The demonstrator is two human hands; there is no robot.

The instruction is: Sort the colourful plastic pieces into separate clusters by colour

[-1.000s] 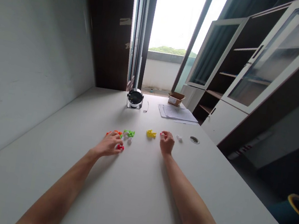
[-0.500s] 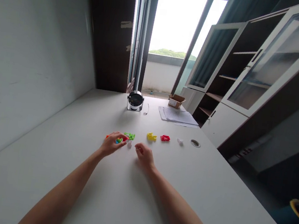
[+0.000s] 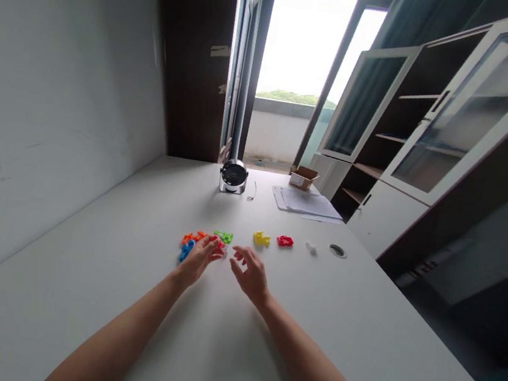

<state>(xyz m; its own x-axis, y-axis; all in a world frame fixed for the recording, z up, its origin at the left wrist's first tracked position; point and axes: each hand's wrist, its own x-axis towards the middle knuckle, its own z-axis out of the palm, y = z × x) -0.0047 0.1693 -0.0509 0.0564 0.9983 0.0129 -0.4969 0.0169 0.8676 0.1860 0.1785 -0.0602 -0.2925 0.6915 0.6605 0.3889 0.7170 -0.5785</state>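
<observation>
My left hand (image 3: 198,258) is closed, with its fingertips on a small red plastic piece (image 3: 221,245); the fingers partly cover it. Beside that hand lie orange plastic pieces (image 3: 193,237), a blue plastic piece (image 3: 186,249) and a green plastic piece (image 3: 225,236). A little white shows by the fingertips, too small to make out. A short gap to the right, my right hand (image 3: 251,273) hovers low with nothing in it, its fingers curved and apart. Beyond it sit a yellow plastic piece (image 3: 261,239), another red piece (image 3: 285,241) and a white piece (image 3: 311,247).
On the white table (image 3: 211,350), a round black device on a stand (image 3: 233,176) is at the back. Papers (image 3: 309,202) and an open cardboard box (image 3: 303,177) lie at the back right. A cable hole (image 3: 337,251) is near the right edge. A wall borders the left.
My left hand has shifted right and nearer to me with the red piece, uncovering the orange and blue pieces. The fingers of my right hand have spread apart. The view has tilted slightly.
</observation>
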